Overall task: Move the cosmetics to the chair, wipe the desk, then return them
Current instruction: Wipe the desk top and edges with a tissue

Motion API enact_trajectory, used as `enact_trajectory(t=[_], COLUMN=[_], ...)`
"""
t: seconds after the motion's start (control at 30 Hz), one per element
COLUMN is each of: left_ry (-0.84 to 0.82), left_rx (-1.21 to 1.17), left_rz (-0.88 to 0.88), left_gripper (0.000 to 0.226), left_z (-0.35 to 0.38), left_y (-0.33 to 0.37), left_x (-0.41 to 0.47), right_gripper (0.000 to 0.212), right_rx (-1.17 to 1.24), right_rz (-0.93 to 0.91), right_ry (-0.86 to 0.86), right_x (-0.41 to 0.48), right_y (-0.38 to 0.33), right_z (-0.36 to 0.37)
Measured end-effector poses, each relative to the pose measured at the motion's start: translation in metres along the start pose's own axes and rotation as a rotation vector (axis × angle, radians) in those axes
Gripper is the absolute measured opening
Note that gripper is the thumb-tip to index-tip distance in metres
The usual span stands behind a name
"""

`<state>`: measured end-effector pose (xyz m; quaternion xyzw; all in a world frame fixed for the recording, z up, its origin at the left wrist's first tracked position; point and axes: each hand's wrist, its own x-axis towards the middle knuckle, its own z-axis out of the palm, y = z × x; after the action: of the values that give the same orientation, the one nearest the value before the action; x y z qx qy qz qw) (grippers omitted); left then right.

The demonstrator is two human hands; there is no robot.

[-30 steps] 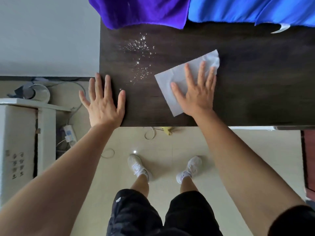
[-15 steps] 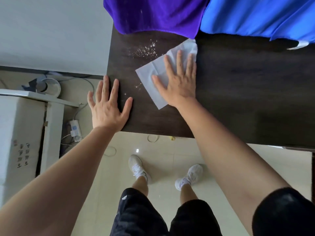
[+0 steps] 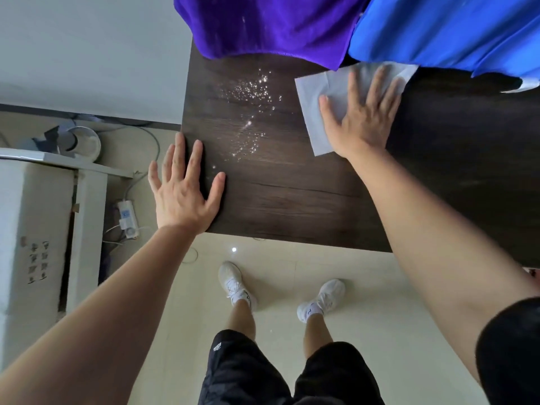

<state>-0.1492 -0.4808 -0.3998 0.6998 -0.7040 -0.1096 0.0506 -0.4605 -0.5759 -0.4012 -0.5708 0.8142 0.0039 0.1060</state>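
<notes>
hands, two, flat: right hand (image 3: 361, 118) on one tissue (image 3: 327, 92).

We take this for a room in a home: we see a dark wood desk (image 3: 292, 197) by a plain wall (image 3: 87, 48), a purple cloth (image 3: 263, 24) and a blue cloth (image 3: 453, 27) draped over its far edge, glossy pale floor tiles (image 3: 380, 287), and a power strip (image 3: 127, 217) with loose cables (image 3: 153, 141) beside a white box (image 3: 29, 229).

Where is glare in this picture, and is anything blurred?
Head view: glare shows as sparkling specks on the desk, left of the tissue under the right hand, plus one bright spot on the floor; the desk grain looks sharp.
</notes>
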Motion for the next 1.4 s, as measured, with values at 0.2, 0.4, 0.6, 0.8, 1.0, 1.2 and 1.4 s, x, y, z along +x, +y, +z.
enact_trajectory(t=[0.2,0.4,0.6,0.8,1.0,1.2,1.4], left_ry=[0.005,-0.001,-0.013,-0.007,-0.031,-0.028,-0.027], left_rx=[0.008,0.003,0.001,-0.007,-0.009,-0.042,-0.051], left_rz=[-0.003,-0.013,-0.028,-0.023,-0.013,0.005,0.008], left_gripper=[0.071,0.076,0.080,0.080,0.082,0.083,0.084], left_z=[-0.001,-0.002,-0.002,-0.002,-0.004,-0.005,-0.004], left_y=[-0.002,-0.001,0.000,-0.002,-0.002,-0.001,-0.003], left_x=[0.001,-0.001,0.002,0.003,0.001,0.001,0.001], right_gripper=[0.084,0.084,0.087,0.088,0.084,0.082,0.074], right_rx=[-0.024,-0.072,-0.091,-0.119,-0.087,-0.111,-0.087], right_rz=[-0.397,-0.764,-0.672,-0.623,-0.762,-0.657,-0.655], right_ry=[-0.027,-0.094,-0.110,-0.111,-0.133,-0.155,-0.105], right_x=[-0.031,-0.058,-0.010,0.008,-0.047,-0.038,0.005], right_y=[-0.103,-0.065,-0.105,-0.172,-0.109,-0.062,-0.143], right_z=[0.021,0.024,0.010,0.014,0.018,0.007,0.009])
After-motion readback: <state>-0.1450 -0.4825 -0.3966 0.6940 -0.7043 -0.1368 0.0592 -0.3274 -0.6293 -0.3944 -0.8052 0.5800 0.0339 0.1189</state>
